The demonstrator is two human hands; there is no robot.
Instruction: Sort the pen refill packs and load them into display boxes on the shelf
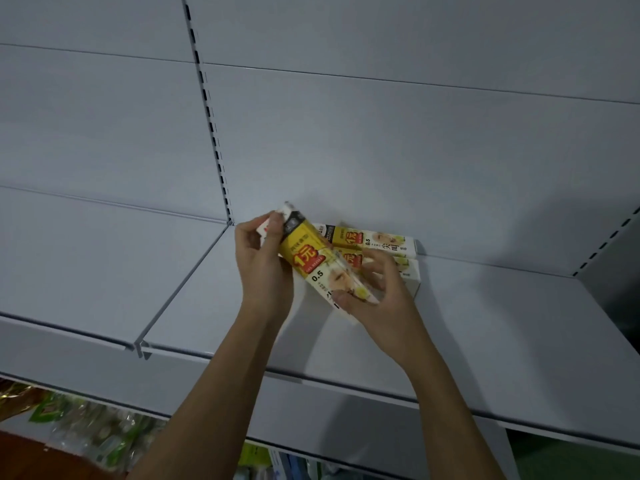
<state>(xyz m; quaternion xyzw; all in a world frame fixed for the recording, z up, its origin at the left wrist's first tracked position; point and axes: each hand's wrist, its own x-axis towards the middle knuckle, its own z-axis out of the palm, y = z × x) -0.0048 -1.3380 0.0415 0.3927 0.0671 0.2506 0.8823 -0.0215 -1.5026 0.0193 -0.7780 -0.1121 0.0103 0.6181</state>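
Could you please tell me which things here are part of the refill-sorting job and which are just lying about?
Part of the job:
- refill pack, held by left hand and right hand
- two boxes on the shelf

Lying about:
- bagged goods on the lower level

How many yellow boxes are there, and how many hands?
Yellow boxes lying on the shelf: 2 (back box, front box)
Yellow boxes held up: 1 (held box)
Hands: 2 (left hand, right hand)
Total: 5
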